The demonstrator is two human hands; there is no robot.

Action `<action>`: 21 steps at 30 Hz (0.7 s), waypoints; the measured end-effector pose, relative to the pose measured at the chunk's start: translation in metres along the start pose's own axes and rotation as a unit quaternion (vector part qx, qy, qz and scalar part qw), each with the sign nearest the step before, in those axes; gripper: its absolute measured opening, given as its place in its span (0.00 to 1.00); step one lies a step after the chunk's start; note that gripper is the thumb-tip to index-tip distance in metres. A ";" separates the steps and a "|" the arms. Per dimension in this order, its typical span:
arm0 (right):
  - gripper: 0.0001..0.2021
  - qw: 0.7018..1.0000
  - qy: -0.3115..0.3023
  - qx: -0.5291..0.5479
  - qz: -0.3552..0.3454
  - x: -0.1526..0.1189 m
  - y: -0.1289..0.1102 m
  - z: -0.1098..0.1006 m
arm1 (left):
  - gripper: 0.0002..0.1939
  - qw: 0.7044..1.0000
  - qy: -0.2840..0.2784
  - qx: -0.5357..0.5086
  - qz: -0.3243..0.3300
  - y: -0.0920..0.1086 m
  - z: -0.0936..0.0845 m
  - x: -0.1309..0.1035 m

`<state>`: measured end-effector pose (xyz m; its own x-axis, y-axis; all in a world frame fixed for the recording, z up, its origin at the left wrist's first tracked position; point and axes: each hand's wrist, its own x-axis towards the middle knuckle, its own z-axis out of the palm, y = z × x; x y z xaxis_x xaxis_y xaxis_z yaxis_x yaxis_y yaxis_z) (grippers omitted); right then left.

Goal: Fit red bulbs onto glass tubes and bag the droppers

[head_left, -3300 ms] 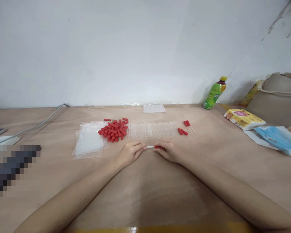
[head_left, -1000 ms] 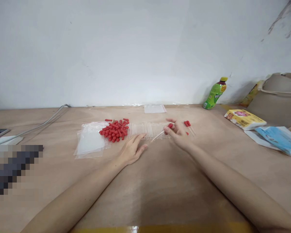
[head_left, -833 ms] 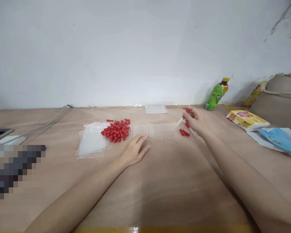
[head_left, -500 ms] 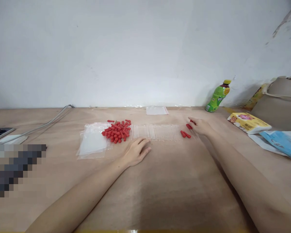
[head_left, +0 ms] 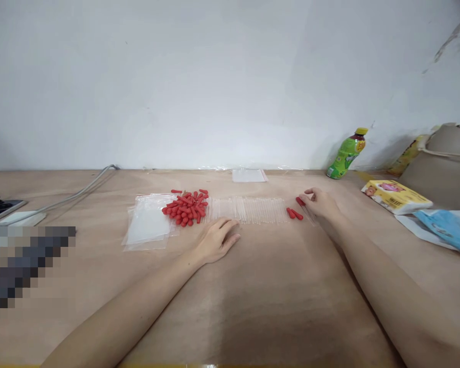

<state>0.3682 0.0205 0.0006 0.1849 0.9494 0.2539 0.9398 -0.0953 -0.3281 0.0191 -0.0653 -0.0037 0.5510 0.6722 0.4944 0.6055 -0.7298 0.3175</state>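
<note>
My left hand (head_left: 217,240) lies on the table with loosely stretched fingers and holds nothing. Its fingertips are close to the near ends of a row of thin clear tubes (head_left: 249,210). Left of the row is a heap of red rubber bulbs (head_left: 186,208). At the right end of the row, my right hand (head_left: 317,203) has thumb and forefinger apart. Just by its thumb lie droppers (head_left: 300,201) with red bulbs and clear tubes, partly covered by the hand. Loose red bulbs (head_left: 294,214) sit between the row and these droppers.
Clear zip bags (head_left: 147,225) lie left of the heap, and another bag (head_left: 249,176) lies by the wall. To the right are a green bottle (head_left: 347,154), a yellow tissue pack (head_left: 395,196), a blue packet (head_left: 446,230) and a beige bag (head_left: 454,163). A grey cable (head_left: 80,191) runs at left.
My right hand has let go of a red-bulbed dropper, which now lies beside another one, and its fingers have drawn back and parted. My left hand stays in place.
</note>
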 end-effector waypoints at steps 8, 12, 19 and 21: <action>0.14 0.977 -0.194 -0.052 -0.076 -0.017 -0.034 -0.023 | 0.09 0.998 0.031 0.062 -0.013 -0.002 0.003 0.000; 0.14 0.974 -0.209 -0.077 -0.051 -0.018 -0.040 -0.022 | 0.07 0.993 0.047 0.102 -0.034 -0.002 0.003 -0.001; 0.14 0.976 -0.214 -0.036 -0.019 -0.014 -0.038 -0.018 | 0.07 0.966 0.099 0.195 -0.135 -0.013 0.001 0.039; 0.16 0.972 -0.231 -0.028 -0.018 -0.015 -0.040 -0.020 | 0.09 0.956 0.093 0.217 -0.172 -0.016 0.003 0.058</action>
<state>0.3337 0.0038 0.0282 0.0152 0.9841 -0.1769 0.9600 -0.0639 -0.2726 0.0431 -0.0142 0.0172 0.1883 0.8001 0.5696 0.9361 -0.3217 0.1424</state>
